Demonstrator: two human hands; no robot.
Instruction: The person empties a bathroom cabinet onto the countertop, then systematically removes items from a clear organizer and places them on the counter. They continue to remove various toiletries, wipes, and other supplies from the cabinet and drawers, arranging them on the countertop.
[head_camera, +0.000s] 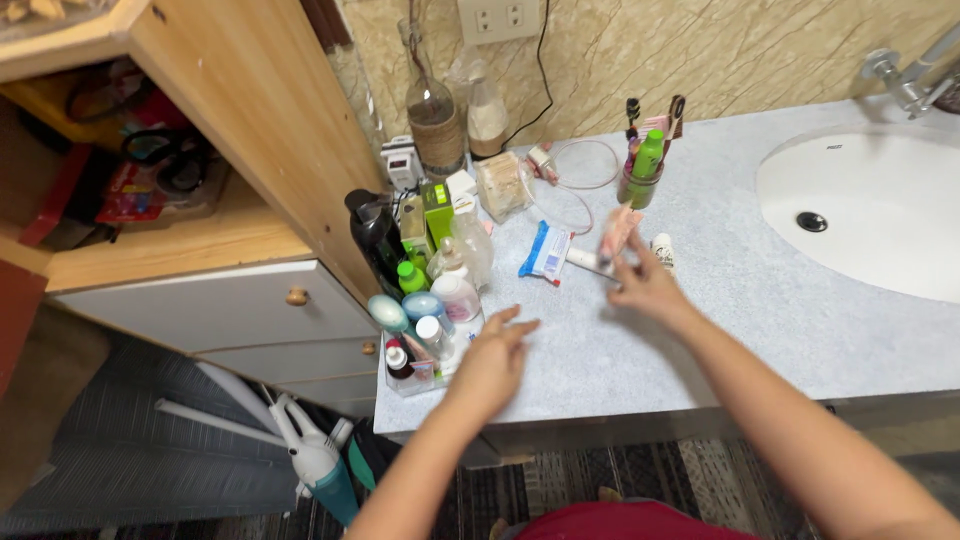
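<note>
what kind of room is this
Most likely a home bathroom: a white sink basin with a faucet set into a grey countertop, a cup of toothbrushes, and a cluster of toiletry bottles beside the left hand.

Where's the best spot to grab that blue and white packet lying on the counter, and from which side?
Probably the blue and white packet is best pinched by its near, lower end, coming from the front. It lies flat on the grey counter, angled lengthwise. A clear bottle crowds its left and a white tube its right; the near end looks open.
</note>
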